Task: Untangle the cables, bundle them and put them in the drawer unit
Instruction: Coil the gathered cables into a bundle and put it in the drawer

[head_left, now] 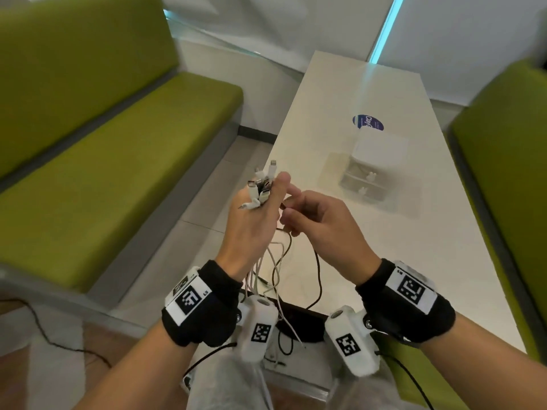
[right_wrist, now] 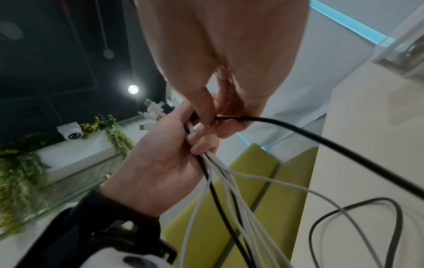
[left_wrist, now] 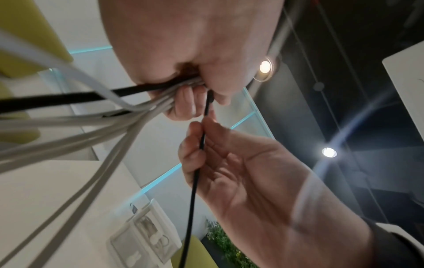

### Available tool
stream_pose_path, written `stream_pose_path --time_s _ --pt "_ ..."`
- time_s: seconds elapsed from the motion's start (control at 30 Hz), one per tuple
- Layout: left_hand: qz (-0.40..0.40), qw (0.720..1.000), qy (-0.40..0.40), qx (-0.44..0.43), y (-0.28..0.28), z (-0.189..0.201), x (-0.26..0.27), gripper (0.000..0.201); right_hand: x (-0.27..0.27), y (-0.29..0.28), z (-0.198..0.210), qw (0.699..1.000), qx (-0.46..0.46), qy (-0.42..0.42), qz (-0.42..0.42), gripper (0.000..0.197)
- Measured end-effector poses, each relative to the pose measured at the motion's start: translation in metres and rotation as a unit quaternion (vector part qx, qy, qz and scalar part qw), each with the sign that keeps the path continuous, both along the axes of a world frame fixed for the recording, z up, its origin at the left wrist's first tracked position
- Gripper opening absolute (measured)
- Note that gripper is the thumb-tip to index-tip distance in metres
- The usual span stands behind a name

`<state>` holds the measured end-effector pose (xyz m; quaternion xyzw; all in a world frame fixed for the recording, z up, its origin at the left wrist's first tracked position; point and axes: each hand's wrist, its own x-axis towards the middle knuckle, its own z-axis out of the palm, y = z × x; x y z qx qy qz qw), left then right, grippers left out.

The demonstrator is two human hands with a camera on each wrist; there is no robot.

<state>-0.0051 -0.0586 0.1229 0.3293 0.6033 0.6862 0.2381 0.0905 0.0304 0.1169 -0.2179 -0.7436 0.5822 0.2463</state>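
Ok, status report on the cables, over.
Left hand grips cable bundle, plugs up. Right hand pinches one black cable. Drawer unit on table, nothing blocking.

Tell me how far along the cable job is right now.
Partly done: the left hand grips the cables gathered near their connector ends, so those plugs are lined up. In hand: the right hand pinches one black cable and brings it to the bunch. Left: the loose lengths hang unbundled, and nothing has gone into the drawer unit on the table.
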Motion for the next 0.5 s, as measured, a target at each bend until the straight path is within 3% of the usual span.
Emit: stream_pose_path --time_s 0.13,0.33,0.5 --pt "0.007 1.000 -0.014 0.018 -0.004 -0.003 -0.021 0.035 -0.027 -0.008 -0.001 0.998 -0.008 0.057 -0.010 0.010" --pt "0.043 0.997 -0.060 -0.003 -0.012 -0.014 -0.051 0.030 -0.070 -0.011 -0.015 0.994 -0.059 0.078 0.055 0.008" --pt "0.097 0.993 -0.054 -0.043 -0.008 -0.029 -0.070 0.045 -0.091 -0.004 -0.026 0.992 -0.076 0.065 0.079 0.005"
